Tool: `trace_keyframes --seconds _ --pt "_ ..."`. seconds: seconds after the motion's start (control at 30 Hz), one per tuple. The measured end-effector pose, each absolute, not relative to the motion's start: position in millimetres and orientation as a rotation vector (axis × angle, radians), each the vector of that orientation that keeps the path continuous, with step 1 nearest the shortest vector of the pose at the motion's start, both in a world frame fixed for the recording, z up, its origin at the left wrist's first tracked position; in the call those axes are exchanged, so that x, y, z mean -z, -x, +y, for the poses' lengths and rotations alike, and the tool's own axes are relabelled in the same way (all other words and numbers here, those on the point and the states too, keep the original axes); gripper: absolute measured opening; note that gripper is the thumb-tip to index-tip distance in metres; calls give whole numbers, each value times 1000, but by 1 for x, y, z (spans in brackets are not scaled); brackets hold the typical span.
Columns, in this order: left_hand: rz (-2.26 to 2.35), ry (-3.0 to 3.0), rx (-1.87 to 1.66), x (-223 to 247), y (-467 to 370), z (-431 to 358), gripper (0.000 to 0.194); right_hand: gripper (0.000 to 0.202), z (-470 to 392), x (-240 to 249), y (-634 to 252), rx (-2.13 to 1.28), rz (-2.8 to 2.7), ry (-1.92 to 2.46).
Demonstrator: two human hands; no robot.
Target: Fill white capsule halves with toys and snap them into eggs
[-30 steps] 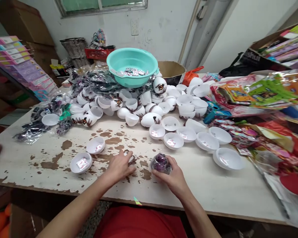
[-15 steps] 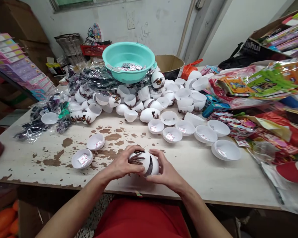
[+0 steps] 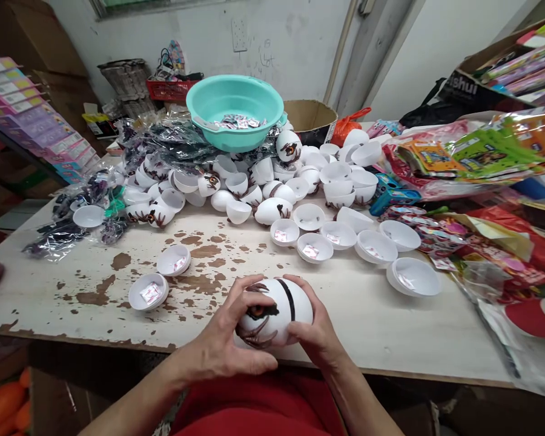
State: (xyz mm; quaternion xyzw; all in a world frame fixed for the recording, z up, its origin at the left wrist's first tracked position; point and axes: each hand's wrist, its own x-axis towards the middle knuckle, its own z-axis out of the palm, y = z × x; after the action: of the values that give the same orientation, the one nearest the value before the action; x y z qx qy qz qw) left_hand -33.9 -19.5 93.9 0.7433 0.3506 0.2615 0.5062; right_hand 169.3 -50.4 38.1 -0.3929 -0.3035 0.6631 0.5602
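Observation:
Between my two hands is a white plastic egg with a brown claw and eye print; a narrow dark gap runs round it near its right end. My left hand curls round the printed left part, its thumb low beside the shell. Fingers of my right hand wrap the plain right part. Left of them lie two white cups, one nearer and one farther, each with small printed packets inside. Several more white half shells with packets stand on the right.
A turquoise basin with small packets stands at the back, behind a heap of white shells. Clear bags lie on the left, colourful packages on the right. The worn table has a near edge by my body.
The egg has come nearer to my body and turned, so its eye print shows. Its wide dark opening has narrowed to a thin line. Both hands moved with it.

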Motion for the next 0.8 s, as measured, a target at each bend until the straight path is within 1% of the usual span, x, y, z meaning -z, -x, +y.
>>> trace_keyframes --seconds 0.07,0.1,0.13,0.2,0.27,0.4,0.57,0.7,0.8 --pt "935 -1668 -625 -98 35 -24 82 86 -54 -44 -168 -1504 -787 962" --pt "975 -1566 -599 -100 36 -24 84 86 -56 -46 -167 -1476 -837 988" --pt "1005 -1463 -555 -101 37 -23 82 86 -58 -49 -166 -1446 -892 1020" --pt "1034 -1328 -466 -104 38 -20 72 85 -60 -52 -164 -1368 -989 1099" --pt "1071 -1315 -444 -105 39 -15 65 84 -63 -52 -161 -1291 -1046 1156" --pt "1117 -1363 -480 -100 41 -8 64 83 -64 -48 -158 -1186 -1126 1181" --pt "1027 -1379 -511 -93 46 -5 65 84 -59 -54 -157 -1413 -1105 1170" --pt "1008 -1411 -521 -94 50 -4 65 83 -56 -62 -155 -1401 -1107 1226" --pt "997 -1440 -508 -97 51 -2 64 85 -55 -64 -153 -1460 -1040 1220"
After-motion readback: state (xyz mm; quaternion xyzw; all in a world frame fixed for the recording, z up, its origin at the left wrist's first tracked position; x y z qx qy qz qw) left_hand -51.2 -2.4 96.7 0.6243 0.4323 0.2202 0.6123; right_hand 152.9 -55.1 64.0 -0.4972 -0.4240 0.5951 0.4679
